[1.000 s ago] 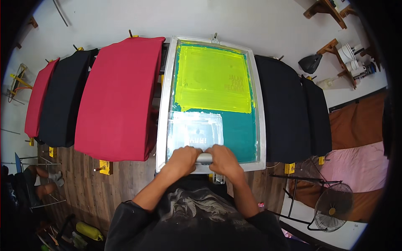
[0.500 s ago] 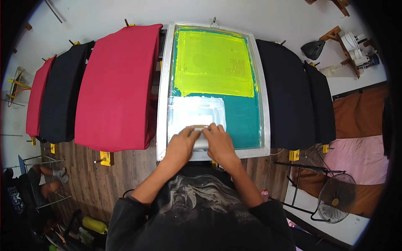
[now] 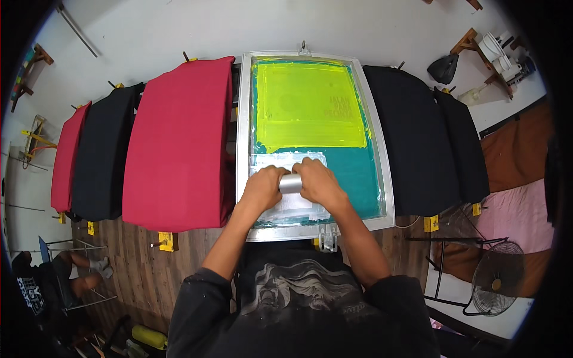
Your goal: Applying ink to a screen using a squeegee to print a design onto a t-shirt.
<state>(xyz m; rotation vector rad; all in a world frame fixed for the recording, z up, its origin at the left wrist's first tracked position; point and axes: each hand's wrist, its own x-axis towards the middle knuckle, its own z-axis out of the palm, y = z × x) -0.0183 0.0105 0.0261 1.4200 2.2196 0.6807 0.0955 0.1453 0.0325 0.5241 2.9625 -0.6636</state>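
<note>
My left hand (image 3: 264, 187) and my right hand (image 3: 322, 184) grip the two ends of a silver metal squeegee (image 3: 290, 183), fingers wrapped over it. The squeegee stands on a screen-printing frame (image 3: 243, 137) with silver edges. It is over the lower left of the mesh, where white ink (image 3: 296, 206) lies in a smeared patch. To the right of that patch the mesh shows teal (image 3: 353, 179). Yellow-green tape or coating (image 3: 286, 83) covers the far part. The squeegee's lower edge is hidden by its body and my hands.
Left of the frame lie a large red cloth-covered board (image 3: 179, 143) and a black one (image 3: 107, 155). Black boards (image 3: 412, 137) stand at the right. A floor fan (image 3: 498, 277) is at the lower right. Someone sits (image 3: 77, 277) at the lower left.
Both hands have pushed the squeegee away from me across the white patch. White ink nearer me now looks thinner. The whole view has shifted slightly.
</note>
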